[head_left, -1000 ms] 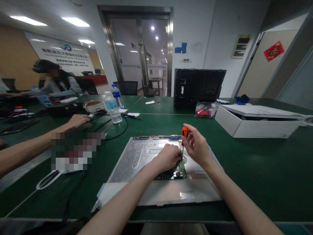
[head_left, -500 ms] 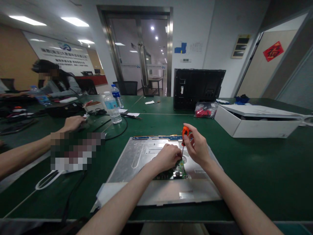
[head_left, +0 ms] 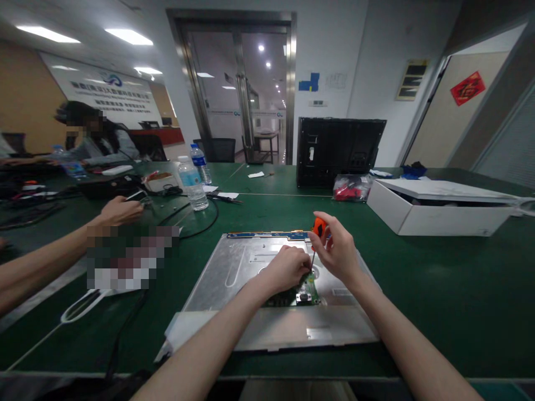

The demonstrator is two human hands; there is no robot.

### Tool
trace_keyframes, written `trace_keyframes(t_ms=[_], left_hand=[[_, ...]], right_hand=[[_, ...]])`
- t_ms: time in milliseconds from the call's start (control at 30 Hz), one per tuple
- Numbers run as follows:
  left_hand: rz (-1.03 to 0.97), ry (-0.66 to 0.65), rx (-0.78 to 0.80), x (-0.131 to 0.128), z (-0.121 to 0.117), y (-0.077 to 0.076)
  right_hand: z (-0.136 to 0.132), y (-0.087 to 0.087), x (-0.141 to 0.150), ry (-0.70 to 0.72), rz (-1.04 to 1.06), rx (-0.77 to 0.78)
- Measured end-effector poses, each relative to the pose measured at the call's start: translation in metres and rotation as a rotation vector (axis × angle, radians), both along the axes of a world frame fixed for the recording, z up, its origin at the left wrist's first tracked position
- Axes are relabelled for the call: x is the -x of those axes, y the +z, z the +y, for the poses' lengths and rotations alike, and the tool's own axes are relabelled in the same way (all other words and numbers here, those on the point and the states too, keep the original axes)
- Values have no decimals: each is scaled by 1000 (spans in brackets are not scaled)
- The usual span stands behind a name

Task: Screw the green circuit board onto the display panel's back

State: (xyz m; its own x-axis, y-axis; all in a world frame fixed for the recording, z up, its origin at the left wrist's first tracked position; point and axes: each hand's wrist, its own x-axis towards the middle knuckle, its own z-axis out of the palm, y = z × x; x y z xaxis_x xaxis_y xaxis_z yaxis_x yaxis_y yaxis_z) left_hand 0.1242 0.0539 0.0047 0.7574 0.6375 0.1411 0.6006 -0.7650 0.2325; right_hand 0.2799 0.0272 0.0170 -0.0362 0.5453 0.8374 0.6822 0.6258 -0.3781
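My right hand [head_left: 336,245] is closed around the orange and black handle of a screwdriver [head_left: 318,227]. The shaft points down, its tip by the upper edge of a green circuit board [head_left: 308,289]. Close beside the tip is my left hand [head_left: 288,264], its fingers bent and pinched together over the board; what they hold, if anything, is hidden. The board lies on a silvery metal display panel [head_left: 225,278], which has a blue circuit strip [head_left: 267,236] along its far edge. Part of the green board is covered by my left hand and forearm.
A co-worker's hand [head_left: 121,210] holds a small dark object at left. Water bottles [head_left: 193,186] stand beyond a black cable [head_left: 215,220]. A black monitor housing [head_left: 340,150], a plastic bag with red contents [head_left: 351,188] and a white box [head_left: 434,214] are at the back right.
My right hand's fingers have shifted slightly on the screwdriver handle, while my left hand stays in place. The co-worker's hand at left has moved a little, and a dark object now shows in it.
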Motion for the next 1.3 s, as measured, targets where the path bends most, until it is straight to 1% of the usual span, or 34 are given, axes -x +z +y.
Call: trace_keyframes(t_ms=[100, 200, 300, 433, 533, 700, 833, 900, 1100, 1300], left_hand=[[9, -3, -11, 0, 0, 0], [15, -2, -19, 0, 0, 1], [12, 1, -7, 0, -1, 2], [10, 7, 13, 0, -2, 3], [6, 12, 15, 1, -3, 4], [9, 7, 13, 0, -2, 4], [17, 3, 3, 0, -1, 2], [21, 8, -1, 0, -1, 1], [15, 3, 14, 1, 0, 0], [-1, 7, 21, 1, -2, 2]], right_hand=[[-2, 1, 1, 33, 6, 30], [-2, 0, 1, 36, 16, 60], [0, -2, 1, 13, 25, 62], [2, -4, 0, -54, 7, 17], [2, -4, -1, -73, -6, 0], [0, -4, -2, -50, -18, 22], [-1, -4, -3, 28, 17, 98], [-1, -4, -3, 41, 33, 118], [1, -4, -1, -78, 16, 31], [1, -4, -1, -63, -26, 14]])
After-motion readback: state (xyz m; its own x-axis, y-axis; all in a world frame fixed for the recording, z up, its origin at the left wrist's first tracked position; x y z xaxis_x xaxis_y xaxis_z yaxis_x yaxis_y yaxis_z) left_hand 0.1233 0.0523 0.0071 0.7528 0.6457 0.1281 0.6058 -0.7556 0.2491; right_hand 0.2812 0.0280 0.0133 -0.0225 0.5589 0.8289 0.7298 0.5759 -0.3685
